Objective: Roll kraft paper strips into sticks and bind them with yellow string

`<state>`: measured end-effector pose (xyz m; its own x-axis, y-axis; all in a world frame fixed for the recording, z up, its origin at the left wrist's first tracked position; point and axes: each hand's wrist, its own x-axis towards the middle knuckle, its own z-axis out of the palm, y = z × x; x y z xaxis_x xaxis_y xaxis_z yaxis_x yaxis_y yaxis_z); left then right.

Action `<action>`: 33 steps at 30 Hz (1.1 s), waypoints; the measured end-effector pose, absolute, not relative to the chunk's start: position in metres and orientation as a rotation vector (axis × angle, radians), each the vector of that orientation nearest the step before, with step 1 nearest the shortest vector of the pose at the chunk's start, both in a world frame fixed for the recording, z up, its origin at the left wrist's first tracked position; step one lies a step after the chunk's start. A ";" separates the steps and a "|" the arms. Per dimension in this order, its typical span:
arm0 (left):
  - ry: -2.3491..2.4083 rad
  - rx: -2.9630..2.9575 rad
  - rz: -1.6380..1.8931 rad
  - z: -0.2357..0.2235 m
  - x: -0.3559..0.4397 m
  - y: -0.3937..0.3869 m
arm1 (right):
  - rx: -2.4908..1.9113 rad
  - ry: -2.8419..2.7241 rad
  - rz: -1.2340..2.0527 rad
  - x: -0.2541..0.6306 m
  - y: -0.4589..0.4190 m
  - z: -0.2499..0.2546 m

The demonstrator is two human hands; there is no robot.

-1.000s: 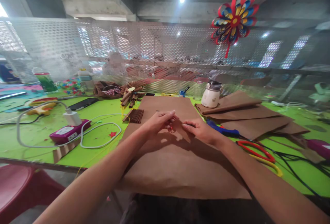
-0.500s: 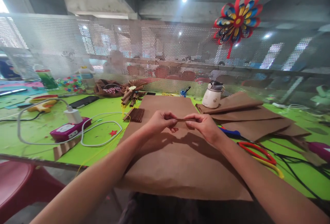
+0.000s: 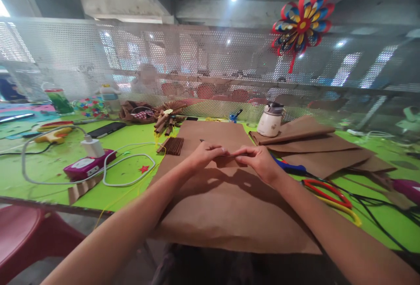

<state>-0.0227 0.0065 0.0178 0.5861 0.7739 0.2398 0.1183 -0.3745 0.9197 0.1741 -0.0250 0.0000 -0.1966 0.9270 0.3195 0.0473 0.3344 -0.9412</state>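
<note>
Both my hands meet over a large sheet of brown paper (image 3: pixel 243 219) spread on the green table. My left hand (image 3: pixel 207 153) and my right hand (image 3: pixel 255 158) pinch a small piece of brown paper (image 3: pixel 229 162) between them, its lower flap hanging below the fingers. The fingers hide most of its upper edge. Left of my hands lies a pleated strip of brown paper (image 3: pixel 173 146). Behind that stands a bundle of rolled brown paper tubes (image 3: pixel 166 123) with yellow string.
At the right lie folded brown paper sheets (image 3: pixel 315 149), a blue-handled tool (image 3: pixel 290 167) and red-handled scissors (image 3: pixel 328 192). A white flask (image 3: pixel 271 121) stands behind. At left are a purple power strip (image 3: pixel 88 164), a looped white cable (image 3: pixel 129 184) and a phone (image 3: pixel 107 129).
My left fingers have straightened and shifted right along the small paper piece, closer to my right hand. The piece now shows a flap hanging below. My right hand has barely moved.
</note>
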 end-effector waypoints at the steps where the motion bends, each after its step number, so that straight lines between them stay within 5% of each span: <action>1: 0.740 1.872 0.803 0.018 -0.022 0.006 | -0.920 -1.585 1.019 0.173 -0.027 0.001; 11: 0.695 1.791 0.529 0.011 -0.023 0.005 | -0.909 -1.901 0.672 0.175 -0.027 -0.001; 24: 0.762 1.921 0.587 0.015 -0.021 -0.001 | -0.903 -1.695 1.201 0.177 -0.026 0.000; 33: 0.753 1.983 0.652 0.012 -0.018 0.002 | -1.006 -1.686 1.000 0.176 -0.022 -0.007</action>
<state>-0.0182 0.0022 0.0118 0.6769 0.7206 0.1502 0.2526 -0.4191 0.8721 0.1762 -0.0219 -0.0074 -0.2597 0.9219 0.2876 0.1896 0.3407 -0.9208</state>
